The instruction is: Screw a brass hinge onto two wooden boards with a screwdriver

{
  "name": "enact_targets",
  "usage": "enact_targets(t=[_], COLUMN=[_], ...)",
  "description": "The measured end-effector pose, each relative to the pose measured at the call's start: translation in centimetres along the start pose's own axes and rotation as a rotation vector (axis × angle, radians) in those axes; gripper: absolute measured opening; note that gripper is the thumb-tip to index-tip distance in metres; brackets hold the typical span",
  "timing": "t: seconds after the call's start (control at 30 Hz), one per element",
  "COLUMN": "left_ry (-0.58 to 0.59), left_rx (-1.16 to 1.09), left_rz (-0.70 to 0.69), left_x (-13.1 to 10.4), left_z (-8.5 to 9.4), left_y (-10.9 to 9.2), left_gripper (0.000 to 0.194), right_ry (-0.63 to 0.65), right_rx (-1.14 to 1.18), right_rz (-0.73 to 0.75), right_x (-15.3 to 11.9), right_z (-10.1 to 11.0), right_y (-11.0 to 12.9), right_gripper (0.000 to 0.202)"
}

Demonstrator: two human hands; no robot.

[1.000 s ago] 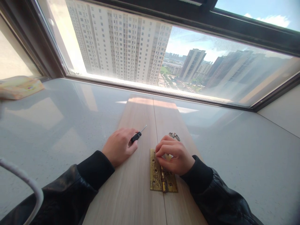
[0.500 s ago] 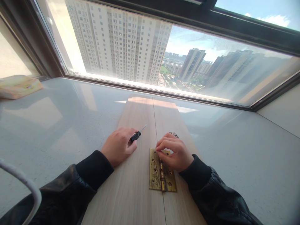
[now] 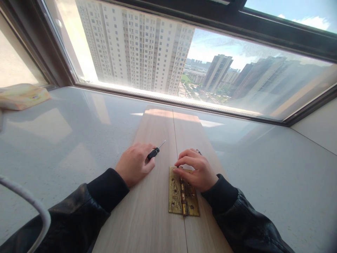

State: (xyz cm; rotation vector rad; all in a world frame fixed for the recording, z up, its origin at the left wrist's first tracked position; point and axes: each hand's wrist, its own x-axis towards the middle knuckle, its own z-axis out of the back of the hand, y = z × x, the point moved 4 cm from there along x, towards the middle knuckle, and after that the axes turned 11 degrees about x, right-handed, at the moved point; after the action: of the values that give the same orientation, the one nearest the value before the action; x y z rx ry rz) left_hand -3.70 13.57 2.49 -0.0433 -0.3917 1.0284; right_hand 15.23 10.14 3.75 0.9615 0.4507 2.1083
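Observation:
My left hand [image 3: 135,164] rests on the left wooden board and is closed around a small screwdriver [image 3: 153,154]. Its black handle is in the fingers, and the thin shaft points up and to the right. My right hand [image 3: 196,169] is over the top of a worn brass hinge [image 3: 176,202], thumb and forefinger pinched on a small dark screw [image 3: 178,167] near the upper left corner. The hinge lies open across the seam between the two boards, its knuckle along the seam. My right hand covers part of its upper right leaf. Small dark metal pieces [image 3: 199,152] show partly behind that hand.
Two pale wooden boards [image 3: 150,218] lie side by side on a glossy white sill [image 3: 263,175]. A large window [image 3: 147,52] with a dark frame is beyond. A white cable [image 3: 39,211] curves at lower left, and a yellowish packet [image 3: 25,96] sits at far left.
My right thumb and forefinger have spread slightly, and the dark screw now shows between them. The left hand keeps its hold on the screwdriver. The whole view has shifted a little.

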Motion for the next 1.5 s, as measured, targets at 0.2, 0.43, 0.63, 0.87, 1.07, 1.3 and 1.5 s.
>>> enact_targets(t=[0.2, 0.43, 0.63, 0.87, 1.07, 1.3, 1.5], left_ry=[-0.001, -0.002, 0.009, 0.013, 0.013, 0.006, 0.007], left_rx=[-0.004, -0.004, -0.004, -0.001, 0.002, 0.000, -0.001], left_rz=[-0.003, 0.004, 0.008, 0.001, -0.005, -0.009, -0.010], left_x=[-0.01, 0.06, -0.14, -0.05, -0.01, -0.05, -0.05], left_z=[0.09, -0.04, -0.07, 0.18, 0.20, 0.10, 0.08], left_y=[0.00, 0.01, 0.11, -0.09, -0.11, 0.00, -0.04], left_gripper=[0.023, 0.024, 0.024, 0.024, 0.024, 0.024, 0.024], right_ry=[0.007, 0.029, 0.024, 0.044, 0.045, 0.035, -0.008], right_rx=[0.043, 0.069, 0.075, 0.056, 0.076, 0.059, 0.071], right_rz=[0.012, -0.035, -0.058, -0.061, -0.042, -0.021, -0.015], right_x=[0.01, -0.08, -0.15, -0.18, -0.16, -0.16, -0.03], right_z=[0.02, -0.09, -0.10, -0.15, -0.21, -0.13, 0.45], right_y=[0.19, -0.40, -0.46, -0.31, -0.19, -0.46, -0.74], right_gripper=[0.011, 0.005, 0.010, 0.013, 0.007, 0.015, 0.018])
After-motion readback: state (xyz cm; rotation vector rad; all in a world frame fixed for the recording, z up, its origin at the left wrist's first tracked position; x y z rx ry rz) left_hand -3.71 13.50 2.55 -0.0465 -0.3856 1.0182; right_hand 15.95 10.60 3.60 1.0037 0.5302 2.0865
